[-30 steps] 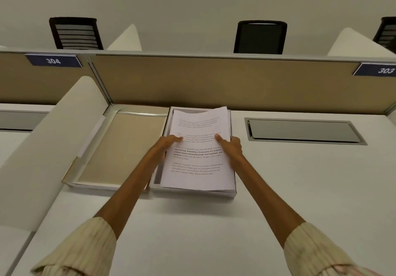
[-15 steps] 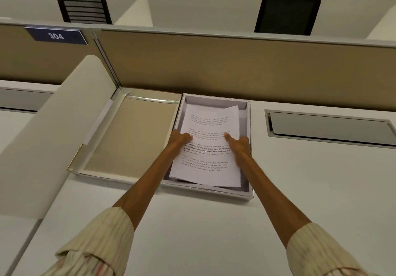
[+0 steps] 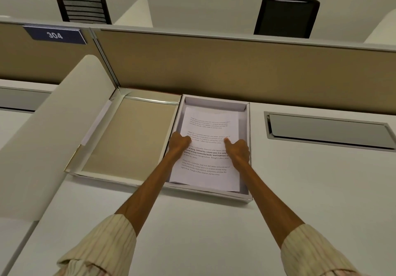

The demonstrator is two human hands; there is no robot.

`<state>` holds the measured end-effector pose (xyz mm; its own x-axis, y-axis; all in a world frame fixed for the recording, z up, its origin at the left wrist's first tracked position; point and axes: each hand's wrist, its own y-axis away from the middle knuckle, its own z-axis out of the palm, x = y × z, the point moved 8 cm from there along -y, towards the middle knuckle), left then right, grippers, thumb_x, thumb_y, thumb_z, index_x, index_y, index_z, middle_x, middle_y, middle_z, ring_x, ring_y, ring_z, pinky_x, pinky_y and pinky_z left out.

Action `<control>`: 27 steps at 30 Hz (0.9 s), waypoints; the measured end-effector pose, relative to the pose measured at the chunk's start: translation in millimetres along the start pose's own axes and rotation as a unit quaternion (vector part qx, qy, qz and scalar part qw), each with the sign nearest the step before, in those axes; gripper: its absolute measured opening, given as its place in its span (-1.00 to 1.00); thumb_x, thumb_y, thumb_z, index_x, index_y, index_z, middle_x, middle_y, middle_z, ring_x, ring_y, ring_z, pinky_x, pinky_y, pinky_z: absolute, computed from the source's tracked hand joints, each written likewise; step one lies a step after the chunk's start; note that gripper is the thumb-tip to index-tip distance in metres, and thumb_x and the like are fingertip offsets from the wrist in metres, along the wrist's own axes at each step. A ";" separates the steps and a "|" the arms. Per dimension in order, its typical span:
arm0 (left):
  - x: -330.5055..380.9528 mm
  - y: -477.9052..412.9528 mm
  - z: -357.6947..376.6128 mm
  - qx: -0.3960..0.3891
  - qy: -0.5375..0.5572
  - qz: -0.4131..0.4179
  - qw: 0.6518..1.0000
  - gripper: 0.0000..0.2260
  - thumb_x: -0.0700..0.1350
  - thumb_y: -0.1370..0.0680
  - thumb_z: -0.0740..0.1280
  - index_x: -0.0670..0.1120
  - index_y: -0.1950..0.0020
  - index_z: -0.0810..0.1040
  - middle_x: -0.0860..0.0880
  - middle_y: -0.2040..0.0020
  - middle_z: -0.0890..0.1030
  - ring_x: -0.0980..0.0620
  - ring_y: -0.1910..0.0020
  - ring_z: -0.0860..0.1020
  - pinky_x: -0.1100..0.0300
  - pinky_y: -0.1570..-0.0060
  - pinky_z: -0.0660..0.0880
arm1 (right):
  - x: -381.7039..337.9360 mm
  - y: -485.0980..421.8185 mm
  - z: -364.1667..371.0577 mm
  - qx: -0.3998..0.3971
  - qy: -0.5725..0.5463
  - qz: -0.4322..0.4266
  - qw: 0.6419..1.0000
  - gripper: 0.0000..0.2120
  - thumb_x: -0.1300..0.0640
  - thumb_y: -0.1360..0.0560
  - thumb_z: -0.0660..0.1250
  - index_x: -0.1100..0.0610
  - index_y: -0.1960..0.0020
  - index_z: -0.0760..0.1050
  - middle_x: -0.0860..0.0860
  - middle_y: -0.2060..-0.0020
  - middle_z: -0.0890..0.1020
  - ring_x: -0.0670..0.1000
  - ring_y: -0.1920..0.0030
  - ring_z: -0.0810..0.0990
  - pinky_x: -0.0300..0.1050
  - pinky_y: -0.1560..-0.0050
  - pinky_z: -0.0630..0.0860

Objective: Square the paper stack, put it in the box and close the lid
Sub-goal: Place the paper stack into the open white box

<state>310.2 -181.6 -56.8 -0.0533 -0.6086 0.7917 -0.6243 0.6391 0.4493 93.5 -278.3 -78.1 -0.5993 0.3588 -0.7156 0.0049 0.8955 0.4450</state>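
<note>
A white paper stack (image 3: 211, 123) with printed text lies inside the open white box (image 3: 248, 130) at the back of the desk. My left hand (image 3: 179, 143) grips the stack's left edge, thumb on top. My right hand (image 3: 237, 148) holds the right edge the same way. The sheets sit slightly askew, with lower corners fanned out. The box's hinged lid (image 3: 128, 134) lies open flat to the left, its beige inside facing up.
A beige partition wall (image 3: 235, 68) stands right behind the box. A curved white divider (image 3: 53, 130) rises left of the lid. A recessed metal cable flap (image 3: 327, 130) sits to the right. Two black chairs show beyond the partition.
The paper stack went down from above the box rim into the box, both hands still on it. The camera view moved closer and a little left.
</note>
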 end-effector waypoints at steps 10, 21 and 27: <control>-13.3 8.1 -6.3 0.067 -0.034 0.034 0.997 -0.78 -0.41 -0.49 0.21 -0.20 0.32 0.35 -0.24 0.15 0.54 -0.07 0.36 0.52 0.39 0.62 0.29 | 10.0 18.1 5.3 0.022 -0.020 -0.052 0.998 -0.56 0.26 -0.57 0.28 0.27 -0.42 0.30 0.20 -0.33 0.51 0.21 -0.28 0.55 0.04 -0.18 0.58; -9.2 12.7 -6.0 0.066 -0.029 0.087 0.994 -0.74 -0.38 -0.49 0.30 -0.36 -0.18 0.52 -0.27 -0.18 0.63 -0.25 -0.09 0.63 -0.14 -0.05 0.63 | 13.4 24.8 2.8 0.066 -0.057 -0.064 0.994 -0.47 0.24 -0.57 0.32 0.24 -0.50 0.26 0.18 -0.40 0.47 0.21 -0.37 0.49 0.08 -0.30 0.49; -11.9 28.2 -14.0 0.086 -0.007 0.093 0.992 -0.76 -0.39 -0.48 0.30 -0.36 -0.14 0.54 -0.27 -0.15 0.64 -0.24 -0.05 0.64 -0.03 0.02 0.65 | 17.4 35.8 -2.8 0.068 -0.082 -0.068 0.992 -0.48 0.25 -0.53 0.35 0.27 -0.46 0.33 0.20 -0.34 0.53 0.22 -0.33 0.52 0.15 -0.32 0.50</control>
<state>304.1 -149.7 -47.7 -0.1897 -0.4958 0.8475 -0.7270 0.6511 0.2182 81.0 -240.8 -73.1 -0.4628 0.2601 -0.8474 0.0467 0.9618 0.2697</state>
